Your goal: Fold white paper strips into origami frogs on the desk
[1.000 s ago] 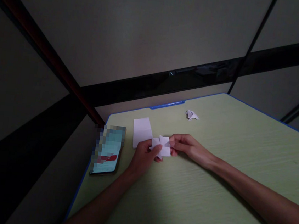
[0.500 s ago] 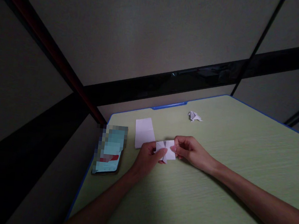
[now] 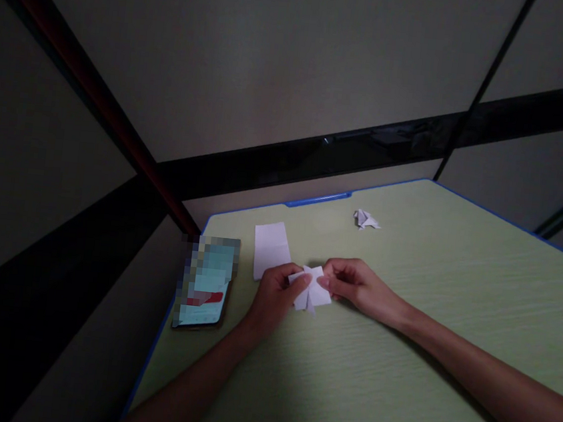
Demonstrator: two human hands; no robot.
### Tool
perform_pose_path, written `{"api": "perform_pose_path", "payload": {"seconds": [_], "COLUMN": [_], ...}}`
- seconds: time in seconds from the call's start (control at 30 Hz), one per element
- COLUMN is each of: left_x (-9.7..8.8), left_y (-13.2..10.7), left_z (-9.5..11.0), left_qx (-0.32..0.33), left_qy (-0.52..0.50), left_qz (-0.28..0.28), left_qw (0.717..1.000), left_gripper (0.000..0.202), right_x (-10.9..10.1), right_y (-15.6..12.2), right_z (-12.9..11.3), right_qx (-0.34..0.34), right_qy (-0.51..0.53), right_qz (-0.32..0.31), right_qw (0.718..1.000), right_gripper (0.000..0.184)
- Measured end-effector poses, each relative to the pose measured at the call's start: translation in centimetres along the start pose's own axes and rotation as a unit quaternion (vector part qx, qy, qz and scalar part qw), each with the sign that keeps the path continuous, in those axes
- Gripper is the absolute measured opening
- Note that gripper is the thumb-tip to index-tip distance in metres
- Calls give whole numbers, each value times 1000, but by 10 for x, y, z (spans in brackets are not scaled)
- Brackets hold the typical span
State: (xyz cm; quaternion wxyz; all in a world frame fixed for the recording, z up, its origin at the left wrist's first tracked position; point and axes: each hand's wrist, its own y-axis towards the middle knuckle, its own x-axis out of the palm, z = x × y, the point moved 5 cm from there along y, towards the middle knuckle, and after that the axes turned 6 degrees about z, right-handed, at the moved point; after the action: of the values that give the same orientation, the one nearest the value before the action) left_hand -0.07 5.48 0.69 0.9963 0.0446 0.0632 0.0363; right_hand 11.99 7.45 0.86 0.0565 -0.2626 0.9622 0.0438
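A small folded white paper point(image 3: 319, 295) is pinched between my two hands above the table, with flaps standing out at its top and bottom. My left hand point(image 3: 277, 296) grips its left side, thumb pressed on the upper face. On the right edge, my right hand point(image 3: 357, 283) holds it with the thumb on top and the fingers curled behind. The undersides of the paper and most fingertips are hidden. Just beyond my left hand lies a flat white sheet of paper point(image 3: 271, 247).
A phone point(image 3: 207, 290) with a lit, partly blurred screen lies at the table's left edge. Farther back sits a small folded paper figure point(image 3: 366, 219). The pale table point(image 3: 456, 276) has a blue rim and stands against a panelled wall point(image 3: 301, 72).
The folded paper has turned slightly between my hands, and its flaps now stand out more at top and bottom. My left fingers have shifted a little on it.
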Motion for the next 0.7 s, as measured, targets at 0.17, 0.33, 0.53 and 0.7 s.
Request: {"api": "perform_pose_path", "payload": {"seconds": [0.17,0.33,0.53,0.7], "left_x": [7,9,8,7], "left_y": [-2,-2,-2,-3], "left_z": [-7,-8,-5,-3], "left_qx": [-40,-32,-25,-1], "left_qy": [-4,0,-7,-2], "left_qz": [-59,-65,-57,-54], "left_qw": [997,997,998,999], "left_gripper": [14,8,9,12], "right_x": [-3,0,2,4], "right_y": [1,-1,-2,-2], "right_z": [-1,-2,-2,-3], "right_qx": [-18,-15,-22,-27], "right_qy": [19,6,-7,-12], "right_qz": [35,2,-16,-25], "right_qw": [999,1000,1000,999], "right_gripper": [26,24,16,17]}}
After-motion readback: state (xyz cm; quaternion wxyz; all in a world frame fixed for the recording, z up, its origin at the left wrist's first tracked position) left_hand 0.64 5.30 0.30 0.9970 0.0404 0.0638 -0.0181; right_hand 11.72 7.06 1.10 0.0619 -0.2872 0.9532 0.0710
